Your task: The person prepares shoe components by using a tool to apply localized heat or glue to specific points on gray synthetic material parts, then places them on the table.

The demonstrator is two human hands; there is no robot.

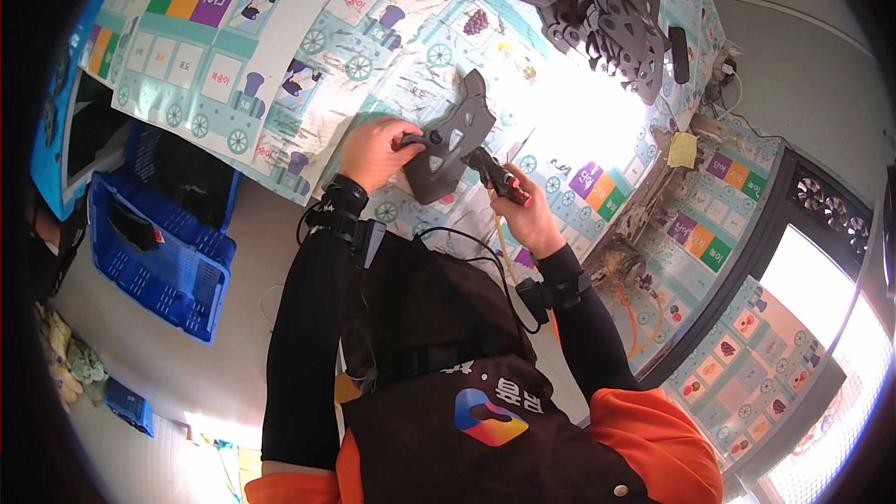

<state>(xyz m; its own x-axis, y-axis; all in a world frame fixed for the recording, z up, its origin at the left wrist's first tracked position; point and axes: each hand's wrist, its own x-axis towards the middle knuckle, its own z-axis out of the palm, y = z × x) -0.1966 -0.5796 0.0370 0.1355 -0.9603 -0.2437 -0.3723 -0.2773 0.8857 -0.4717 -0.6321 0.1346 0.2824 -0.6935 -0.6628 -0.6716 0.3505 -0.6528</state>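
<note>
A curved dark grey moulded plastic part (441, 166) with cut-out holes lies over the table before me. My left hand (373, 155) is closed on its left edge, at a small tab. My right hand (530, 220) grips a black hand tool with red on its handle (499, 179), and a thin yellowish hose or cord hangs from it. The tool's head points up and left, close to the part's right side; whether they touch I cannot tell. Black straps with small devices wrap both wrists.
Grey parts of similar make lie heaped (602, 9) at the far right of the table, near a strong glare. A printed sheet (308, 65) covers the tabletop. Blue crates (159, 266) stand at the left. Cables and an orange hose (627, 303) hang by the right edge.
</note>
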